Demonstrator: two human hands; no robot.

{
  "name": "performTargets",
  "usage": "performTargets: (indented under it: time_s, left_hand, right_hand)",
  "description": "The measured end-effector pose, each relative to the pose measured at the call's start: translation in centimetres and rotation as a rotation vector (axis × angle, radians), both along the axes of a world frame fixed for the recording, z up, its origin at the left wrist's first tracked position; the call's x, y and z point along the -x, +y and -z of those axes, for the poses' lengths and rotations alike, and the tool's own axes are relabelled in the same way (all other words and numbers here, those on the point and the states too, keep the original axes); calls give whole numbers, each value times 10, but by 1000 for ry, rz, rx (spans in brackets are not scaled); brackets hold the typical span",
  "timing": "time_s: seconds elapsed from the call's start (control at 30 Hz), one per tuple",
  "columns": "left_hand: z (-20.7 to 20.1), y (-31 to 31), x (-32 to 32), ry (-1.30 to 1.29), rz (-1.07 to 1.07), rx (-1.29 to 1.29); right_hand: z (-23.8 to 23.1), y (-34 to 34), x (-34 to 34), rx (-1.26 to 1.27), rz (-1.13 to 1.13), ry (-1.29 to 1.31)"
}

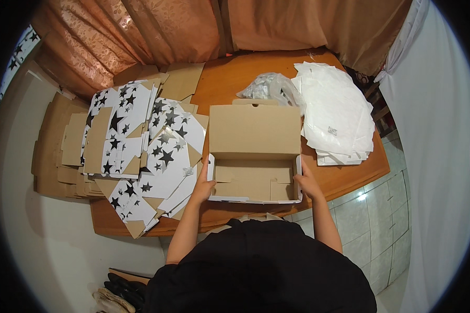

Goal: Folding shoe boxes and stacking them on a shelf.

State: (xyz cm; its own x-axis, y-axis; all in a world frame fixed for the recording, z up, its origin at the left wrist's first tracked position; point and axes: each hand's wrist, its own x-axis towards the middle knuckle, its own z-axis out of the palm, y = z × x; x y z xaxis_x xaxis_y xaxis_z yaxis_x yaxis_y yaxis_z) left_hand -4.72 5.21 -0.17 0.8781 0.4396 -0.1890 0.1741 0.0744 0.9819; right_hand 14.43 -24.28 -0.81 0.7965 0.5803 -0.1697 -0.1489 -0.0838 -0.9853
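An open cardboard box (256, 175) with a plain brown inside and a white outside sits near the table's front edge. Its hinged lid (255, 128) stands raised at the back, and nothing lies inside the tray part. My left hand (204, 182) grips the left wall, with the thumb over the rim. On the opposite wall my right hand (306, 182) does the same; the fingers of both hands are partly hidden behind the box sides.
Flat white cartons with black stars (122, 125) lie heaped at the left, beside brown cardboard sheets (57, 141). A clear plastic bag (271, 86) rests behind the box. White paper sheets (337, 109) are piled at the right of the wooden table (222, 78).
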Motion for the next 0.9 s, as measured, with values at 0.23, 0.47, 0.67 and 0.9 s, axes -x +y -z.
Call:
performTargets:
  time_s: [0.23,0.47,0.67,0.9]
  left_hand:
    - [-9,-16,2,-156,-158,-448]
    - [-46,-56,41,-310,110,-1191]
    - [-14,-66,37,-173,80,-1300]
    - [-73,-54,15,120,439,-1106]
  right_hand:
    - [-18,11,5,148,53,-435]
    - [-59,-19,62,327,-54,-1059]
    - [-26,-24,79,458,-235,-1088]
    - [-86,2,48,566,-477,-844]
